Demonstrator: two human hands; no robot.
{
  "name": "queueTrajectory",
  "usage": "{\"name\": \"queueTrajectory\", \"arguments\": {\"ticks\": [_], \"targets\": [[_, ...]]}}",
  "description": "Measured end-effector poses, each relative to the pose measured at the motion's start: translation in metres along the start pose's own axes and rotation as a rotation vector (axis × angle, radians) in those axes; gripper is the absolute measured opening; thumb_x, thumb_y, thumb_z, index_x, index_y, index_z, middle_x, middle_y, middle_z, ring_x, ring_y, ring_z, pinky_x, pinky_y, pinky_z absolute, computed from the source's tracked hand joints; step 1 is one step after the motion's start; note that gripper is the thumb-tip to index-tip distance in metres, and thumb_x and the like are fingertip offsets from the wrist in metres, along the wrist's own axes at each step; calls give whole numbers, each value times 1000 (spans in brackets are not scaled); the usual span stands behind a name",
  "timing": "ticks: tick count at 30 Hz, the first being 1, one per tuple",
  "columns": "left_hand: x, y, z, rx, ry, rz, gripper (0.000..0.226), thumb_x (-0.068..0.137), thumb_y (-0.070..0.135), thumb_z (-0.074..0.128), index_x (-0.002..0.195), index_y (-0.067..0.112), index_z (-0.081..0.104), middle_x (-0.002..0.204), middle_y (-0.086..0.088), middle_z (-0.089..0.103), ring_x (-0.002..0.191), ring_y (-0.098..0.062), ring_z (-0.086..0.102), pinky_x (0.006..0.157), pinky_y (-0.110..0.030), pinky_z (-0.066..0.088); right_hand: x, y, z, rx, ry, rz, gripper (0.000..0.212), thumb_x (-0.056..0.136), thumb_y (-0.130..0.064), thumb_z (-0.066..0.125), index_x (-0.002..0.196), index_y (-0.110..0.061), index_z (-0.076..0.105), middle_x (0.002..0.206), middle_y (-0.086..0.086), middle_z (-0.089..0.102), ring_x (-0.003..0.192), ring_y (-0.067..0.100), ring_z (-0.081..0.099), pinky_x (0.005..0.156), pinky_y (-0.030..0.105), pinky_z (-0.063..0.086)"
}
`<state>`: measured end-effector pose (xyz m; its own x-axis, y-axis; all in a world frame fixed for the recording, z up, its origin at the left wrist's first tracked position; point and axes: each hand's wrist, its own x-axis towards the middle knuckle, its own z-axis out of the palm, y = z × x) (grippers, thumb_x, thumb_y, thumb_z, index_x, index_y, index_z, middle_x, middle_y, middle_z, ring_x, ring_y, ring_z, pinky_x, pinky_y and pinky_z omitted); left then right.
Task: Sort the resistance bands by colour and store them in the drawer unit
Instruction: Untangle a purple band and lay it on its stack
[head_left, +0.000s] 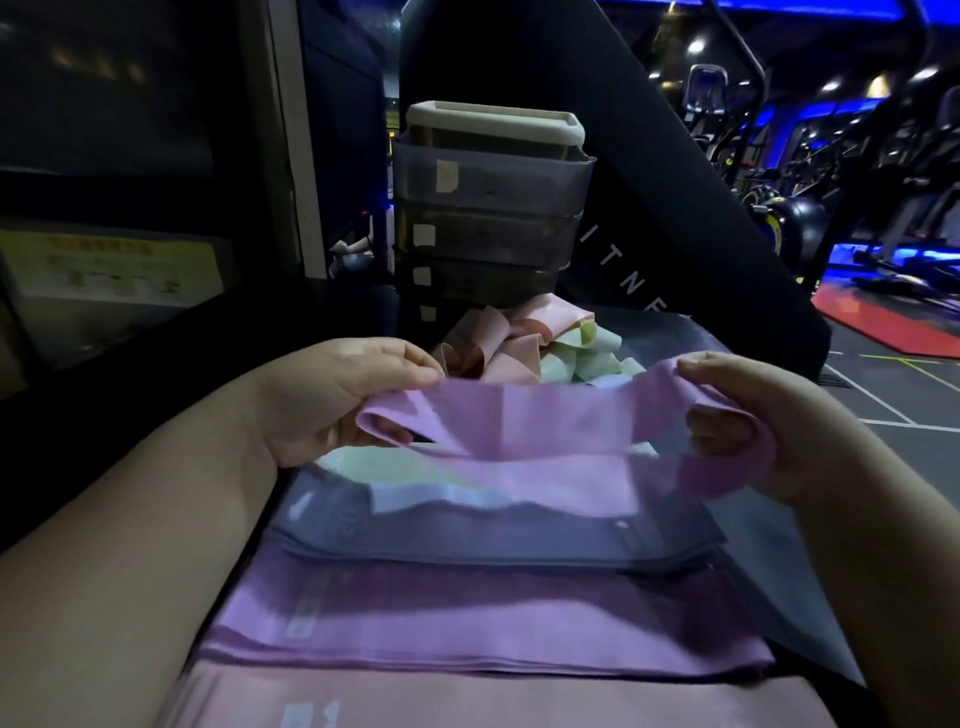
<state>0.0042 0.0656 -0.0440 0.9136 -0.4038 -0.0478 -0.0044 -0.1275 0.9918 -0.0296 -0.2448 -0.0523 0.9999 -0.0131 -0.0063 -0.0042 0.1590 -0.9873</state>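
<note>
A purple resistance band (545, 421) is stretched in the air between both hands. My left hand (332, 400) pinches its left end and my right hand (748, 415) grips its right end. Below lie flat sorted stacks: pale green and light blue bands (395, 475), a dark blue stack (498, 535), a purple stack (467, 629) and a pink stack (519, 701) nearest me. A loose heap of pink and green bands (524, 343) sits behind the held band. The grey drawer unit (488, 218) stands upright behind the heap, its drawers closed.
The bands lie on a dark platform (779, 561) with a black slanted machine frame (691, 171) at the back right. Gym equipment and a red floor mat (883, 322) are at the far right. A dark wall with a yellow notice (119, 265) is on the left.
</note>
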Motion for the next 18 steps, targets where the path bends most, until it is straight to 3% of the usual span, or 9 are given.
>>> {"name": "queueTrajectory", "arguments": {"ticks": [5, 7, 11, 14, 18], "targets": [[2, -6, 5, 377, 44, 41, 4, 84, 16, 69, 84, 14, 67, 67, 6, 62, 64, -8, 52, 56, -19, 41, -4, 2, 8, -273, 28, -98, 6, 76, -12, 65, 76, -7, 60, 46, -5, 49, 34, 2, 34, 35, 14, 24], [3, -10, 6, 497, 48, 26, 5, 84, 20, 70, 83, 16, 67, 65, 9, 62, 61, -5, 53, 58, -21, 41, -3, 5, 11, -434, 51, -110, 10, 85, -7, 65, 75, -8, 64, 49, -5, 54, 37, 2, 40, 36, 14, 28], [7, -15, 6, 820, 113, 35, 14, 78, 37, 75, 76, 26, 66, 62, 4, 60, 58, -10, 52, 59, -33, 43, -1, 11, 13, -761, 98, -182, 12, 84, -18, 71, 72, -14, 70, 56, -5, 62, 48, 4, 49, 48, 20, 39], [7, -17, 10, 948, 178, 38, 18, 76, 41, 75, 70, 28, 64, 58, 10, 57, 54, -5, 50, 54, -23, 39, 0, 15, 17, -935, 109, -256, 9, 80, -23, 73, 71, -22, 71, 60, -6, 65, 51, 2, 51, 53, 22, 41], [9, -22, 10, 1100, 195, 98, 19, 73, 42, 76, 70, 30, 61, 79, 12, 58, 72, -5, 55, 65, -26, 48, 0, 16, 21, -972, 113, -310, 7, 80, -22, 74, 78, -26, 70, 60, -5, 61, 44, 0, 46, 44, 14, 35]]}}
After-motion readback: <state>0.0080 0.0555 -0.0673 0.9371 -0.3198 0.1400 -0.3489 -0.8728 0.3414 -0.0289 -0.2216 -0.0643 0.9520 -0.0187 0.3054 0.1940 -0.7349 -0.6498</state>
